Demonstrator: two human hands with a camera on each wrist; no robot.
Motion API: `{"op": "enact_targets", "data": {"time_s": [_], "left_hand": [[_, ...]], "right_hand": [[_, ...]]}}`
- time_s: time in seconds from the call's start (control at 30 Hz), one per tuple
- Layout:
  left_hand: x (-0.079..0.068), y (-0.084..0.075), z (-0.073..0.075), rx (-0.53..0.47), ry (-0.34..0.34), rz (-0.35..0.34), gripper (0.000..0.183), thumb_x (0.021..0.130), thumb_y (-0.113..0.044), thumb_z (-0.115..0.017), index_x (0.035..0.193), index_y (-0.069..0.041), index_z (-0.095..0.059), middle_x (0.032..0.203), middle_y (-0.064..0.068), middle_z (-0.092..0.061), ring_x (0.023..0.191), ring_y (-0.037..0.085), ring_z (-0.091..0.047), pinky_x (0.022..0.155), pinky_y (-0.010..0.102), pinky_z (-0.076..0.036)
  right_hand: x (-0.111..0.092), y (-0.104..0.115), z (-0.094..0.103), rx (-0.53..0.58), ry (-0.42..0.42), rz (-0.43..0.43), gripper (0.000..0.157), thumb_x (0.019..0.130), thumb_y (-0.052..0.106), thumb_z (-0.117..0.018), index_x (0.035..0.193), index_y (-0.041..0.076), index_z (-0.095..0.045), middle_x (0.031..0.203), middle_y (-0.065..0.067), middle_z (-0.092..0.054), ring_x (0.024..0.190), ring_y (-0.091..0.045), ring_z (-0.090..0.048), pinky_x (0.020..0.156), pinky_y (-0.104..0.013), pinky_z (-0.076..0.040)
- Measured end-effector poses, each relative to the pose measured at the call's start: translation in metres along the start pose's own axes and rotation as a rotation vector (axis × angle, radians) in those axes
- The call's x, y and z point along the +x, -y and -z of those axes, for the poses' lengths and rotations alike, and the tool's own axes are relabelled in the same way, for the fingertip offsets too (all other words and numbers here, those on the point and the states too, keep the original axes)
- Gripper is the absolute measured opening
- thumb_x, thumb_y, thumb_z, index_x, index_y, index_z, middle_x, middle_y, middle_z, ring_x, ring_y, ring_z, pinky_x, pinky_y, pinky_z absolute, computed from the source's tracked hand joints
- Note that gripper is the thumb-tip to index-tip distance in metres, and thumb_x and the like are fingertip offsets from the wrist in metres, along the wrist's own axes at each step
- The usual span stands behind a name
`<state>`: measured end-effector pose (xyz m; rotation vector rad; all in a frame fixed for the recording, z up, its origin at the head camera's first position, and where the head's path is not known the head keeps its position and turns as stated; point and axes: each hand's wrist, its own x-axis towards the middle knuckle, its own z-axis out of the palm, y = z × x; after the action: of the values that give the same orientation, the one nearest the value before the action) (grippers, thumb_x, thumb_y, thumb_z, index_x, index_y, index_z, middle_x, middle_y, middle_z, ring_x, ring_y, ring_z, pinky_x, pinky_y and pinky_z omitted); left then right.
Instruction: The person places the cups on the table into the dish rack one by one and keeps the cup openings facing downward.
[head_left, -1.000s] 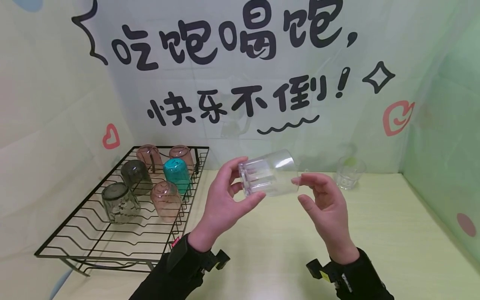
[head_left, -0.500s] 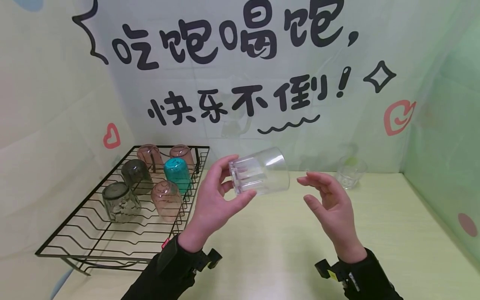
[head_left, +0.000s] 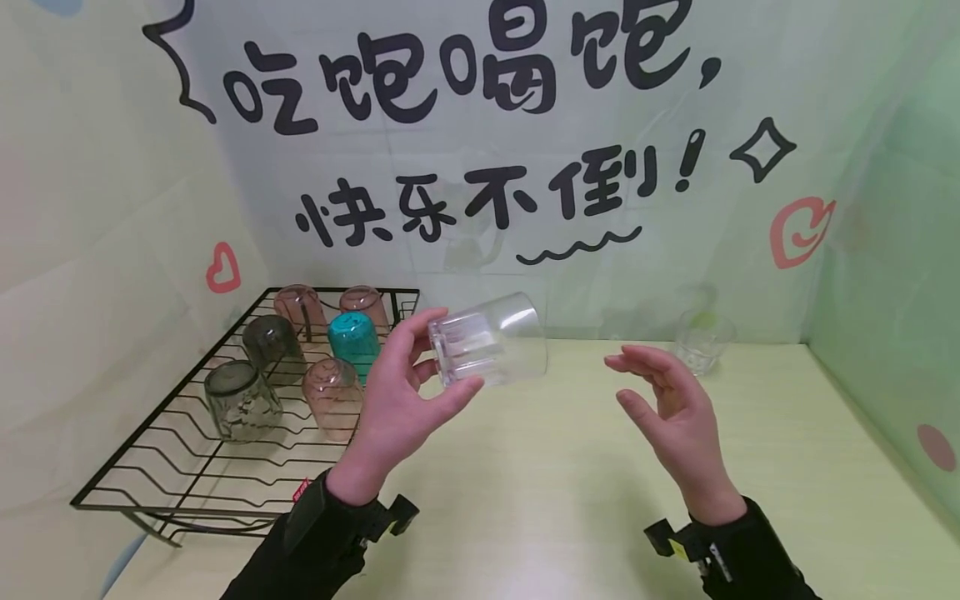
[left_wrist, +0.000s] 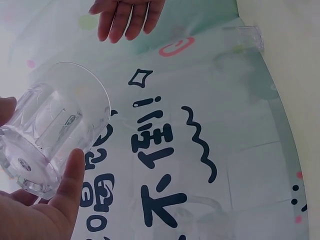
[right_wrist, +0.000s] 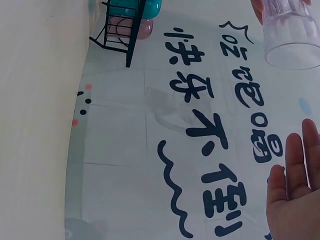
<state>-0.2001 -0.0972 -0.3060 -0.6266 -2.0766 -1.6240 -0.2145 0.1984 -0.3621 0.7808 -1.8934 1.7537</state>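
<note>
My left hand (head_left: pixel 401 396) grips a clear drinking glass (head_left: pixel 491 340) around its thick base, in the air over the table. The glass lies tilted nearly sideways, its mouth pointing right. In the left wrist view, thumb and fingers press on the faceted lower part of the glass (left_wrist: pixel 57 125). My right hand (head_left: pixel 678 425) hovers to the right, apart from the glass, fingers loosely bent and holding nothing. In the right wrist view, that hand's fingers (right_wrist: pixel 295 165) are spread below the glass (right_wrist: pixel 292 35).
At the left a black wire rack (head_left: pixel 217 475) bears several upside-down glasses, among them a teal glass (head_left: pixel 354 337), a grey glass (head_left: pixel 243 400) and a pink glass (head_left: pixel 332 396). Another clear glass (head_left: pixel 703 342) stands at the back right of the pale table (head_left: pixel 540 500), near the wall.
The left hand has carried the clear glass leftward, toward the rack. The right hand, whose fingertips were at the glass's rim, has drawn away to the right.
</note>
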Motion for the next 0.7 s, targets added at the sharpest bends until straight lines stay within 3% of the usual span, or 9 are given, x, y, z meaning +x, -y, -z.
{"op": "enact_targets", "data": {"time_s": [0.4,0.7], "left_hand": [[-0.001,-0.003,0.022,0.119,-0.028,0.004,0.075,0.073,0.004,-0.084,0.138,0.002,-0.047,0.13,0.013,-0.052,0.108,0.026,-0.055,0.088,0.026,-0.054],[-0.003,-0.004,0.037,0.157,-0.022,0.084,0.073,0.075,0.002,-0.083,0.139,-0.002,-0.048,0.13,0.01,-0.052,0.11,0.025,-0.054,0.088,0.023,-0.053]], "right_hand": [[-0.002,-0.006,0.01,-0.064,0.032,0.024,0.047,0.087,-0.017,-0.063,0.132,-0.009,-0.053,0.123,-0.005,-0.066,0.116,-0.016,-0.057,0.104,-0.025,-0.039],[-0.003,-0.014,0.017,-0.139,0.062,-0.006,0.054,0.084,-0.018,-0.066,0.134,-0.003,-0.054,0.124,-0.006,-0.065,0.118,-0.013,-0.056,0.104,-0.023,-0.037]]}}
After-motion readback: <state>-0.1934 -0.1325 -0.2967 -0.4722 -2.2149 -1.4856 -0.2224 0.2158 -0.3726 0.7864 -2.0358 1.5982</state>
